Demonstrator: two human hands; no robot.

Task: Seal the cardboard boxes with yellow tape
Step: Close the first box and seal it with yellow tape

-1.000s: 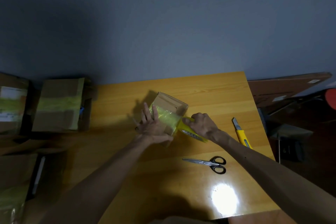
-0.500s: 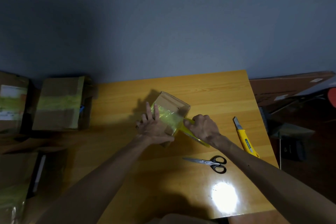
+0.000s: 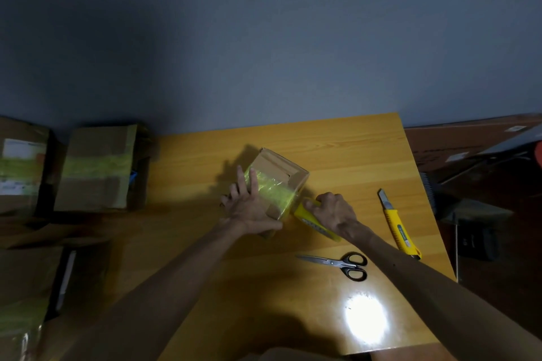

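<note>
— Where is the box?
— The little box (image 3: 281,168) sits near the middle of the worktop (image 3: 337,149). Yellow tape (image 3: 272,190) shines across its top.
— What else is around?
— Scissors (image 3: 340,263) lie closer to the person. A yellow knife (image 3: 399,226) lies to the right. Both are apart from the box. Bigger boxes (image 3: 96,167) with yellow bands stand past the left edge. A bright spot of light (image 3: 365,319) glares on the wood at the front.
— Anything hard to see?
— A hand covers the box's near-left part. The room is dim, and the stuff far right is too dark to name.
— And the hands?
— The left hand (image 3: 249,208) lies flat on the box, fingers straight and spread, pressing the tape. The right hand (image 3: 334,211) is curled round a yellow thing (image 3: 308,214) just beside the box, at the tape's end. The hand hides much of it, so I cannot tell if it is the roll.
</note>
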